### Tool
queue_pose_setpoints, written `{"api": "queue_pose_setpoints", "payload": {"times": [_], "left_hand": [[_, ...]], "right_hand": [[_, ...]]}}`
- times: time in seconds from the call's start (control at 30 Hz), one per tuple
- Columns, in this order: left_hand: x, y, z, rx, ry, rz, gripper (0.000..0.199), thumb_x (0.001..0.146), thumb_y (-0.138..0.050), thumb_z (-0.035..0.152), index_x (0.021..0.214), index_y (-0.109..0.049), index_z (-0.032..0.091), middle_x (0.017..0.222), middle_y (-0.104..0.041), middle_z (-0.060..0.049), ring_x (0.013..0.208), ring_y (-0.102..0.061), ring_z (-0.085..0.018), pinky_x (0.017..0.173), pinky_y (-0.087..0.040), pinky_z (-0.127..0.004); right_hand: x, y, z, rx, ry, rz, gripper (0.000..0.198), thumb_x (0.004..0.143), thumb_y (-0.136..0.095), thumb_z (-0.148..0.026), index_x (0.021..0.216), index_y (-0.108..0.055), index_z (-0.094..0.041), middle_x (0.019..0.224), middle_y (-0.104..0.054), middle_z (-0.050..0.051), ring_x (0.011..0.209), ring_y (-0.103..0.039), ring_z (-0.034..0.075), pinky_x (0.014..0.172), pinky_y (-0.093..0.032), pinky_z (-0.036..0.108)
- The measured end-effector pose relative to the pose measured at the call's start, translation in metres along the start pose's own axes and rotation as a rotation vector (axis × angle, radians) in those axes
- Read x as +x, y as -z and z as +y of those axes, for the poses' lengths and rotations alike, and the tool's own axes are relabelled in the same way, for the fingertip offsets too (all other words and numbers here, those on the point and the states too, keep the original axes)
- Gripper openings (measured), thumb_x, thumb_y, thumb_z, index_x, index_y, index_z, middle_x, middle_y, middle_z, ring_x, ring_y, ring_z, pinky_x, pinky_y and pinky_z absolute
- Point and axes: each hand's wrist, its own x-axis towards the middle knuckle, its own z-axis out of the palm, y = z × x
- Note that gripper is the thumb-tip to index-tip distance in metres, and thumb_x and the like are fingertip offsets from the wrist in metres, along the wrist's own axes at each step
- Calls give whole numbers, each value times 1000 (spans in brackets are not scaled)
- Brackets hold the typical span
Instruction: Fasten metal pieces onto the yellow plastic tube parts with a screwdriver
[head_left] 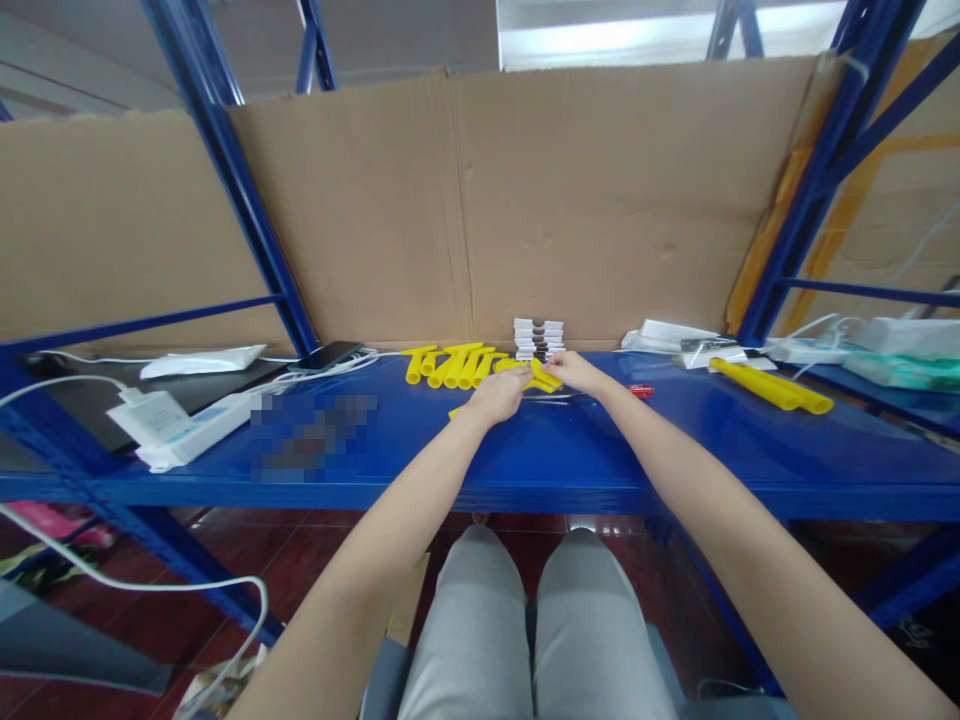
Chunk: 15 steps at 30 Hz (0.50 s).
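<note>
Yellow tubes (454,370) lie in a row on the blue shelf (555,455), maybe done. The left hand (498,396) is curled; I can't tell its grip. Next, a yellow piece (545,378) seems unfinished; the right hand (574,372) pinches it.

From my end, the left hand (497,397) covers its own fingertips, and together with the right hand (573,370) hides parts of the yellow piece (544,379) between them; I can't make out either grip. Straight ahead at twelve o'clock from the hands, the white strips (529,338) carry markings too small for me to read. Between eight and nine o'clock, a pixelated patch (313,438) masks whatever lies there. My frame cuts off the forearms (405,490) at seven and four o'clock.
</note>
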Motion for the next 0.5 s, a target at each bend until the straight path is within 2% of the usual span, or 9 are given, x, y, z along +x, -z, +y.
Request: {"api": "queue_pose_setpoints", "payload": {"times": [0.1, 0.23, 0.5], "left_hand": [[0, 1, 1, 4, -4, -21, 51, 85, -42, 5, 132, -57, 19, 141, -55, -7, 130, -51, -18, 110, -39, -35], [-1, 2, 2, 8, -7, -46, 53, 86, -40, 4, 135, -54, 17, 144, -52, -7, 131, -49, -17, 110, -39, -34], [-2, 0, 0, 14, -19, -47, 56, 84, -39, 2, 137, -52, 18, 145, -51, -7, 132, -48, -16, 111, -37, -35]], "right_hand": [[-1, 1, -3, 90, -42, -7, 29, 83, -54, -14, 54, -54, -16, 45, -53, -3, 47, -47, 9, 47, -32, 19], [-6, 3, -9, 253, -80, 26, 28, 82, -53, -13, 55, -53, -17, 47, -50, -4, 45, -42, 8, 44, -29, 19], [-8, 4, -12, 437, -177, 17, 22, 80, -54, -10, 59, -56, -15, 50, -54, -3, 45, -44, 7, 42, -31, 18]]}}
